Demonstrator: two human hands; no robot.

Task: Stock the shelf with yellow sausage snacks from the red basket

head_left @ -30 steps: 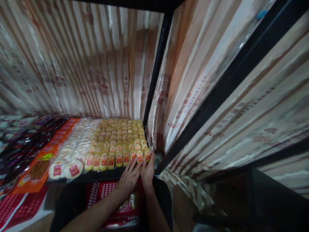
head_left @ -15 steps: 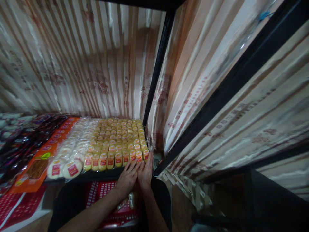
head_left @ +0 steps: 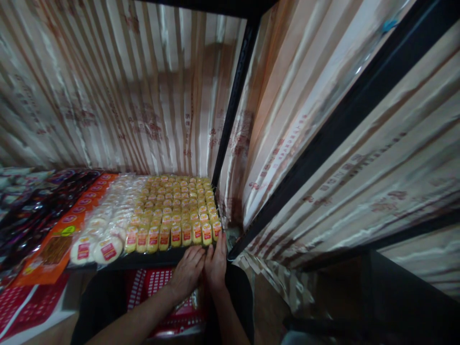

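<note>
Rows of small yellow wrapped cakes (head_left: 175,235) with red labels fill the right end of the black shelf (head_left: 151,260). My left hand (head_left: 189,268) rests palm down at the shelf's front edge, its fingers slightly bent below the front row. Close beside it, my right hand (head_left: 216,266) has its fingers stretched up along the shelf edge near the corner cake. Neither hand visibly holds anything. Below my forearms is a red plastic basket (head_left: 160,280) with a few wrapped pieces inside, partly hidden by my left arm.
Round white wrapped cakes (head_left: 109,249), an orange packet (head_left: 43,273) and dark shiny packets (head_left: 36,215) lie to the left. Another red basket (head_left: 28,309) is at lower left. Black posts (head_left: 235,100) and pleated printed curtains (head_left: 154,96) enclose the back and right.
Both hands have drawn back slightly toward me, off the front row of cakes. The left fingers, earlier stretched over the labels, are now more bent at the shelf edge.
</note>
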